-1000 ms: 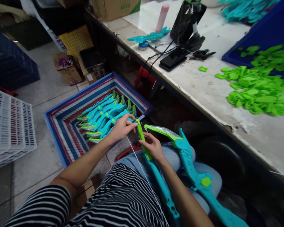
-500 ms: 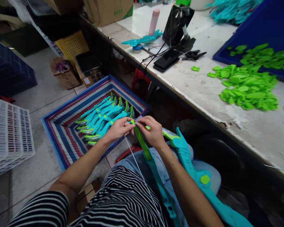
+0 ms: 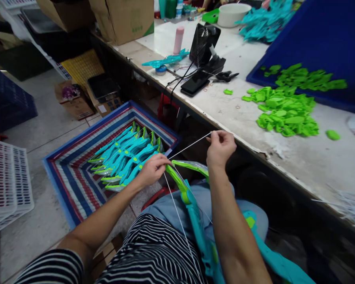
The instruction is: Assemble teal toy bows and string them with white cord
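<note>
My left hand (image 3: 154, 169) pinches the green limb tip of a teal-and-green toy bow (image 3: 197, 227), which lies across my lap. A thin white string (image 3: 191, 144) runs taut from that tip to my right hand (image 3: 221, 149), raised to the right with its fingers closed on the string. Another length of string hangs from the tip toward my striped shirt. Beside this bow, a second toy bow (image 3: 284, 262) rests on my legs, partly hidden by my right forearm. Several similar strung bows (image 3: 130, 152) lie stacked to the left.
The stacked bows sit in a blue bin with striped lining (image 3: 73, 169) on the floor. A worktable (image 3: 236, 118) holds a pile of green pieces (image 3: 286, 112), a phone (image 3: 194, 83), a black fan (image 3: 204, 43) and white strings (image 3: 349, 207). White crates (image 3: 8, 185) stand at left.
My right hand has moved away from my left, to the right, drawing the white string taut. My left hand stays at the limb tip. The view has shifted slightly right.
</note>
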`<act>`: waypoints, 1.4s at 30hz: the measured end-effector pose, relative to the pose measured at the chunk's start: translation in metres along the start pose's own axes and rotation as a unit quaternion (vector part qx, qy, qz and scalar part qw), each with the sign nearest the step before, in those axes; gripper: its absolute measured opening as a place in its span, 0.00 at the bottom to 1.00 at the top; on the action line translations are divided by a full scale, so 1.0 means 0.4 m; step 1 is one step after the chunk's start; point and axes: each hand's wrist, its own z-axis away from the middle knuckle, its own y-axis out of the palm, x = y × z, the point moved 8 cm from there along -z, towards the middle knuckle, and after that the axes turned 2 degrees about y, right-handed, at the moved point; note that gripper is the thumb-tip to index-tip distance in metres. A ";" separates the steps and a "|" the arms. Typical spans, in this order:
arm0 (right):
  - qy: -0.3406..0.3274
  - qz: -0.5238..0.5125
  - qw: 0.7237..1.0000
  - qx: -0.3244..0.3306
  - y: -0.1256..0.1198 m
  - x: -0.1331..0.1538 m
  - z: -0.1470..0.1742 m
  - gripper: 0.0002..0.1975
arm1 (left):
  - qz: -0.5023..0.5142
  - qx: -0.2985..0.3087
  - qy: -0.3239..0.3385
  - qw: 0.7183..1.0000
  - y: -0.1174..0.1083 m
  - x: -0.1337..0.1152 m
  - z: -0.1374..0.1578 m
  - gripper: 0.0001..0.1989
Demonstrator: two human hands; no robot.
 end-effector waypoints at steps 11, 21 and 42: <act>-0.091 -0.080 0.979 0.166 0.121 0.152 0.296 0.04 | -0.028 -0.089 -0.118 0.989 -0.108 -0.040 -0.038 0.01; -0.044 -0.097 0.988 0.108 0.110 0.137 0.256 0.05 | 0.210 -0.033 -0.268 0.940 -0.046 0.005 0.007 0.12; -0.124 -0.052 0.973 0.188 0.118 0.165 0.240 0.08 | 0.245 -0.087 -0.294 0.920 -0.047 0.031 0.009 0.04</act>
